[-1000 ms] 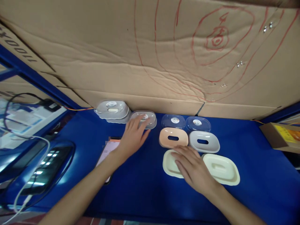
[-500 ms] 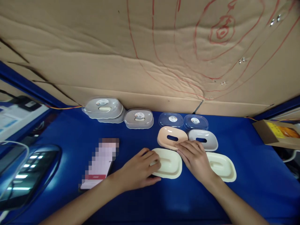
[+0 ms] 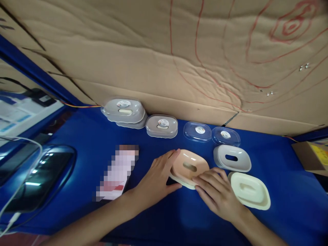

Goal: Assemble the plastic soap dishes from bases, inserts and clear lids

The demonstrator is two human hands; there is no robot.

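Note:
A peach oval soap dish tray (image 3: 185, 158) with a slot in its middle sits on a cream base (image 3: 186, 185), whose rim shows along the front. My left hand (image 3: 157, 176) grips the left end, its thumb low by the base and fingers at the tray's edge. At the right front edge, my right hand (image 3: 216, 191) presses its fingertips on the tray's rim, thumb below. Just right of that hand lies another cream base (image 3: 252, 184) with a shallow recess. Behind it rests a grey slotted tray (image 3: 243, 159).
Two clear lids (image 3: 197, 136) with round stickers lie at the back. Left of them stand a lidded soap box (image 3: 162, 133) and a stack of them (image 3: 123, 114). A phone (image 3: 119, 171) lies left; a cardboard box (image 3: 304, 155) stands right. Cardboard (image 3: 115, 61) walls the back.
The peach tray has come forward from beside the grey tray onto the left cream base. My left hand has shifted to its left end; my right hand still holds its edge. The view has swung left.

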